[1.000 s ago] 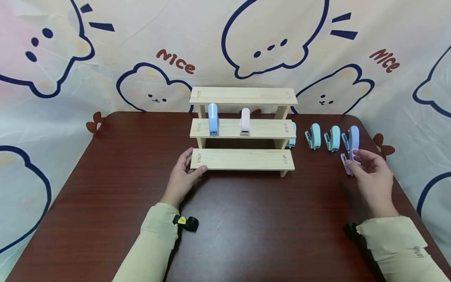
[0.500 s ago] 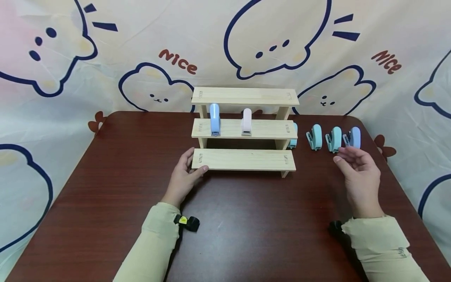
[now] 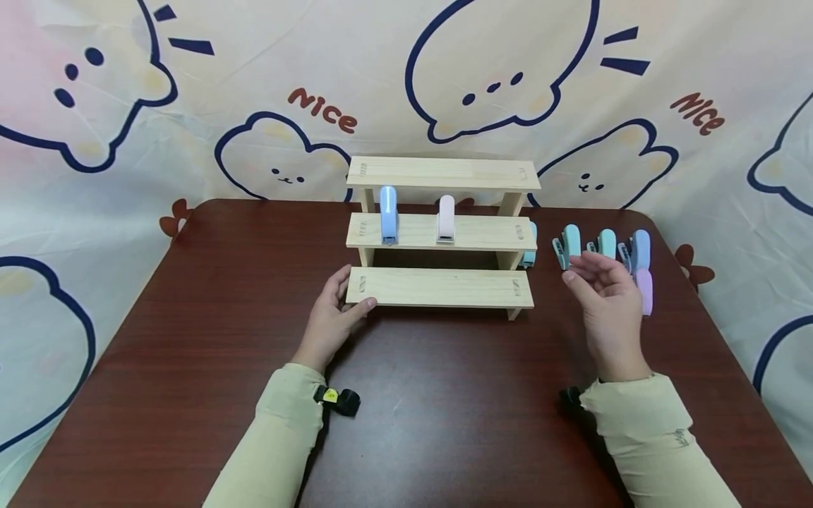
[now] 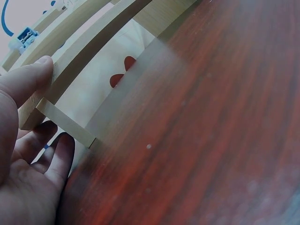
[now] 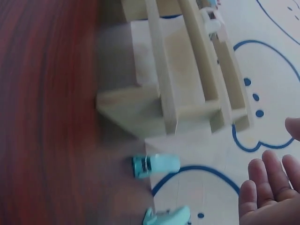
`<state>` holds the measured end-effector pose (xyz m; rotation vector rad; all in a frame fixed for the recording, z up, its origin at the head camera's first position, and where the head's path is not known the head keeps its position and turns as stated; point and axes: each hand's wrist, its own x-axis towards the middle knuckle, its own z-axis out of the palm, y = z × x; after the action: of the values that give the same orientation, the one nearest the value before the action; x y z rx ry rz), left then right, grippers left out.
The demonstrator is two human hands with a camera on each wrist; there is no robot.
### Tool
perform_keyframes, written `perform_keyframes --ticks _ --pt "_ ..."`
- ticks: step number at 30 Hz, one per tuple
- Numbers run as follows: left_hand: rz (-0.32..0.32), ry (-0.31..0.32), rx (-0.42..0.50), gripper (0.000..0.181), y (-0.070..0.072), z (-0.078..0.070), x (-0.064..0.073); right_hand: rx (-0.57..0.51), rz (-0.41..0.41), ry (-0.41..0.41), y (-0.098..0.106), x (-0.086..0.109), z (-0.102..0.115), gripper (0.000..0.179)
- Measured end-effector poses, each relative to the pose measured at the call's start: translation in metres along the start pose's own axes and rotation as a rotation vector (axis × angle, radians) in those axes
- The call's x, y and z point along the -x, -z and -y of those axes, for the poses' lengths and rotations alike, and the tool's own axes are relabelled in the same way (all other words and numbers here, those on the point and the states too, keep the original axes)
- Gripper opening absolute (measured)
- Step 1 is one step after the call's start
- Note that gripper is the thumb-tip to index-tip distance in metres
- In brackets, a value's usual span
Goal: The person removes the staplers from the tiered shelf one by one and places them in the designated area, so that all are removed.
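Note:
A three-tier wooden rack (image 3: pixel 438 287) stands on the table. My left hand (image 3: pixel 324 321) grips the left end of its lowest shelf, thumb over the front edge and fingers at the side. On the middle tier sit a blue stapler (image 3: pixel 389 215) and a pale pinkish-white stapler (image 3: pixel 446 220). My right hand (image 3: pixel 606 314) hovers right of the rack with relaxed fingers and holds nothing. Past its fingertips stand teal staplers (image 3: pixel 571 241), one partly covered by the hand. A periwinkle stapler (image 3: pixel 641 248) and a purple stapler (image 3: pixel 644 291) stand to its right.
Another teal stapler (image 3: pixel 529 247) is partly hidden behind the rack's right side. The dark wooden table (image 3: pixel 444 409) ends at the back against a cloth (image 3: pixel 381 63) printed with cartoon faces.
My right hand has come away from the purple stapler and moved left, past the periwinkle stapler toward the teal ones. The purple stapler stays on the table. My left hand keeps its grip.

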<state>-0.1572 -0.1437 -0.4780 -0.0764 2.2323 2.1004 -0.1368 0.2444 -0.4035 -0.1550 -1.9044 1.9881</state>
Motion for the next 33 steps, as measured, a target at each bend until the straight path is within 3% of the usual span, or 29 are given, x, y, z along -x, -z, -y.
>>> perform_keyframes --ticks 8,19,33 --pt "-0.008 0.006 -0.008 0.084 0.001 0.001 0.000 0.065 0.071 0.064 -0.038 -0.001 -0.001 0.038" --pt "0.005 0.005 -0.008 0.087 0.001 -0.001 0.001 0.041 0.123 0.111 -0.078 -0.006 -0.005 0.042" --pt "0.002 0.003 -0.016 0.085 -0.001 0.003 -0.003 0.221 0.136 0.180 -0.120 -0.011 -0.005 0.041"
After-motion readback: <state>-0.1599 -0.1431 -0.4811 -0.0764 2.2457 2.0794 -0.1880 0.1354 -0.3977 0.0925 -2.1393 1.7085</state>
